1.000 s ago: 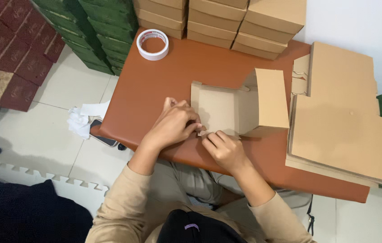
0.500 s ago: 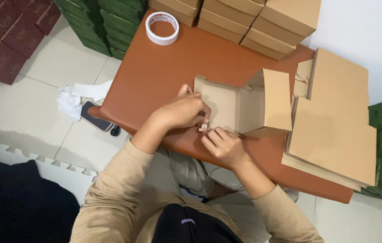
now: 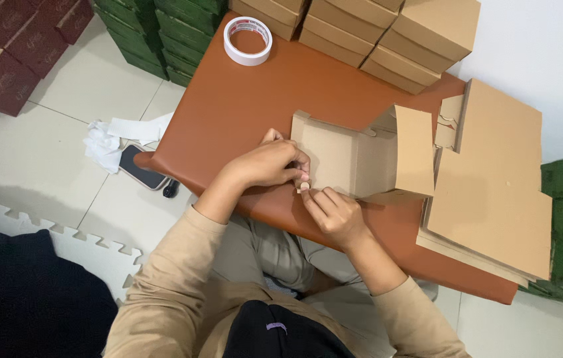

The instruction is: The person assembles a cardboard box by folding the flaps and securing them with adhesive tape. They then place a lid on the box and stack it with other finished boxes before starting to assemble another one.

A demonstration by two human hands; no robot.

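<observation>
Both hands, left hand (image 3: 265, 162) and right hand (image 3: 334, 212), grip pinching cardboard box (image 3: 354, 156) near corner; long axis left-right.

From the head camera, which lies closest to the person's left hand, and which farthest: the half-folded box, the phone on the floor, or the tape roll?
From the left hand:
1. Half-folded cardboard box, under its fingertips on the table.
2. Phone, on the floor off the table's left edge.
3. Tape roll, at the table's far corner.

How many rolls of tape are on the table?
1. The tape roll lies flat at the table's far left corner, beside the stacked boxes. Others may be hidden behind the boxes.
</observation>
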